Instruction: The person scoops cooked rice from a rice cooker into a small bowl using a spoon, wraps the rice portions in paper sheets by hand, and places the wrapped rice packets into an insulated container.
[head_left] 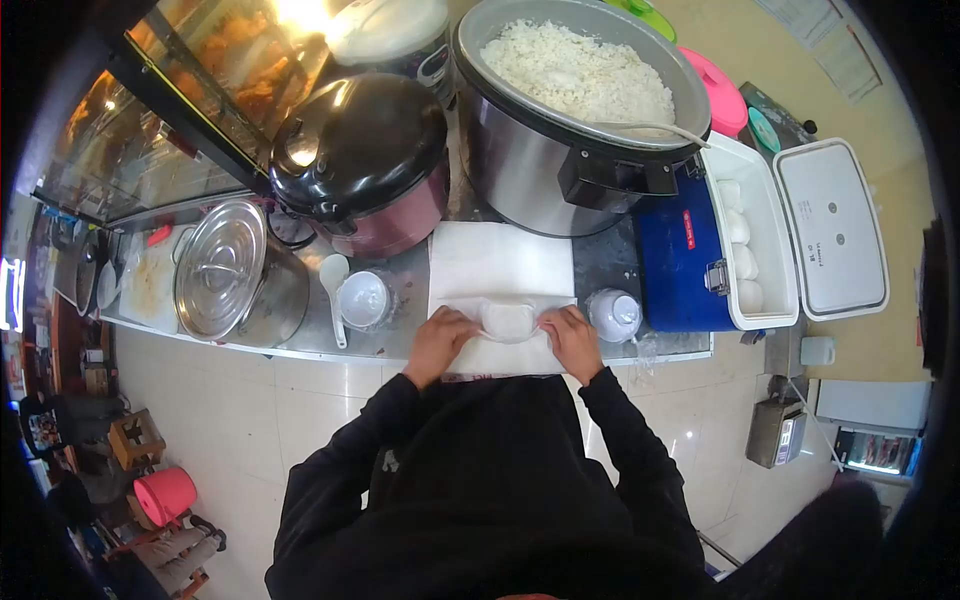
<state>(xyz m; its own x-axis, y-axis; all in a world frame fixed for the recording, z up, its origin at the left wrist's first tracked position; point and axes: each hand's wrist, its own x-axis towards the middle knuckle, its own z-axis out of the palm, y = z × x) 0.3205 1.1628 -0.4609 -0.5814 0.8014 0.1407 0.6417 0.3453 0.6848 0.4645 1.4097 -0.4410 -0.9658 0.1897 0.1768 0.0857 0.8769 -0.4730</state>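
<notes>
My left hand [442, 342] and my right hand [572, 342] are at the counter's front edge, fingers closed on either side of a white wrapping sheet [470, 305]. A rounded white bundle [508, 320] lies between them, partly covered by the sheet; what is inside cannot be made out. Beneath is a pile of white paper [500, 260]. Left of it are a white bowl [364, 299] with clear plastic around it and a white rice paddle [336, 298]. To the right sits a white cup-like container [614, 314], also with clear plastic.
Behind the paper stands a large rice cooker [520, 180] full of cooked rice [580, 75]. A black-lidded cooker [365, 150] and a lidded steel pot [225, 280] are at left. At right, an open blue cooler box [675, 250] holds several round white bundles [740, 228].
</notes>
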